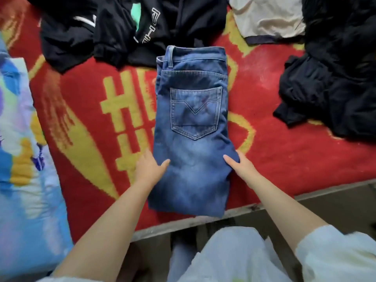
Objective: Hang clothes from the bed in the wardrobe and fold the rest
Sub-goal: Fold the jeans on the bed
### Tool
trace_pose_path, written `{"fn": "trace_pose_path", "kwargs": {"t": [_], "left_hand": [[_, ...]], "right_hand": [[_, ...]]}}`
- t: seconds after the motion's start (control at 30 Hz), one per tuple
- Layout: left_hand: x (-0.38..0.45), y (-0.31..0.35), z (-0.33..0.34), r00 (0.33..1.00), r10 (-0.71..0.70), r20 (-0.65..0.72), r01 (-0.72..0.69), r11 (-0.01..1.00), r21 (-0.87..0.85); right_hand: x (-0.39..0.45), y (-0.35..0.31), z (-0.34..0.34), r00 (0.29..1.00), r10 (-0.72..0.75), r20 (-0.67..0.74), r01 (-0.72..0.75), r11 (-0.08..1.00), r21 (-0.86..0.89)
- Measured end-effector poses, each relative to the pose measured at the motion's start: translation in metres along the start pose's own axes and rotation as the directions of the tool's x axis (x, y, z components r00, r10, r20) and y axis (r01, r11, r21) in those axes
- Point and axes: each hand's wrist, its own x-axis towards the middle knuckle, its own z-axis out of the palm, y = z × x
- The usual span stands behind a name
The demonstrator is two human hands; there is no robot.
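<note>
Blue washed denim jeans (193,129), already folded into a long narrow stack with a back pocket facing up, lie on the bed's red blanket with yellow characters (85,127). Their long axis runs straight away from the person: waistband at the far end, folded lower end near the bed's edge. The left hand (149,169) sits at the stack's left edge with its thumb on top of the denim and its fingers seemingly tucked along or under the side. The right hand (237,164) mirrors it at the right edge, thumb on top, fingers hidden at the side. Both appear to pinch the fabric, about a third of the way up from the near end.

With the hands level with each other and equally close, either a lift of the whole stack or a fold of the near end toward the waistband looks likely; which one I cannot tell.

Beyond the waistband lies a heap of black garments with white lettering (122,31), a cream-coloured top (266,19) sits far right, and more crumpled black clothing (329,94) rests to the right.
</note>
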Motion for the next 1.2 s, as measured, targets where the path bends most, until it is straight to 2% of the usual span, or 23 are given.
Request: {"fn": "trace_pose_path", "kwargs": {"t": [0.07, 0.13, 0.27, 0.4, 0.47, 0.67, 0.73, 0.87, 0.97, 1.03, 1.13, 1.2], "left_hand": [[-0.005, -0.036, 0.023, 0.983, -0.109, 0.145, 0.139, 0.966, -0.218], [-0.009, -0.056, 0.037, 0.961, -0.099, 0.258, 0.193, 0.908, -0.371], [-0.01, -0.072, 0.05, 0.948, -0.108, 0.301, 0.264, 0.794, -0.548], [-0.008, -0.089, 0.054, 0.908, -0.116, 0.403, 0.357, 0.715, -0.601], [-0.011, -0.096, 0.054, 0.885, -0.089, 0.458, 0.385, 0.695, -0.608], [-0.025, -0.119, 0.054, 0.788, -0.017, 0.615, 0.458, 0.684, -0.567], [-0.035, -0.131, 0.058, 0.758, -0.011, 0.652, 0.486, 0.675, -0.555], [-0.063, -0.152, 0.069, 0.728, 0.008, 0.686, 0.54, 0.61, -0.58], [-0.084, -0.159, 0.069, 0.767, -0.007, 0.642, 0.484, 0.663, -0.571], [-0.097, -0.158, 0.062, 0.789, 0.01, 0.615, 0.456, 0.662, -0.596], [-0.113, -0.148, 0.032, 0.817, 0.114, 0.565, 0.395, 0.603, -0.693], [-0.118, -0.13, 0.0, 0.824, 0.223, 0.521, 0.356, 0.511, -0.782]], "right_hand": [[-0.004, 0.013, 0.006, 0.998, 0.06, -0.034, -0.054, 0.988, 0.146], [-0.011, 0.028, 0.016, 0.995, 0.097, -0.037, -0.087, 0.971, 0.224], [-0.037, 0.057, 0.048, 0.994, 0.103, -0.024, -0.097, 0.978, 0.183], [-0.053, 0.083, 0.08, 0.964, 0.205, -0.169, -0.161, 0.957, 0.239], [-0.058, 0.09, 0.088, 0.943, 0.281, -0.178, -0.216, 0.925, 0.313], [-0.084, 0.111, 0.098, 0.919, 0.393, 0.025, -0.348, 0.783, 0.515], [-0.097, 0.123, 0.103, 0.923, 0.381, 0.056, -0.343, 0.749, 0.567], [-0.123, 0.14, 0.107, 0.916, 0.388, 0.104, -0.369, 0.709, 0.601], [-0.14, 0.143, 0.103, 0.906, 0.404, 0.123, -0.395, 0.705, 0.589], [-0.154, 0.139, 0.098, 0.914, 0.39, 0.115, -0.378, 0.712, 0.592], [-0.171, 0.115, 0.083, 0.954, 0.287, 0.091, -0.272, 0.694, 0.667], [-0.182, 0.081, 0.069, 0.985, 0.127, 0.114, -0.17, 0.673, 0.72]]}}
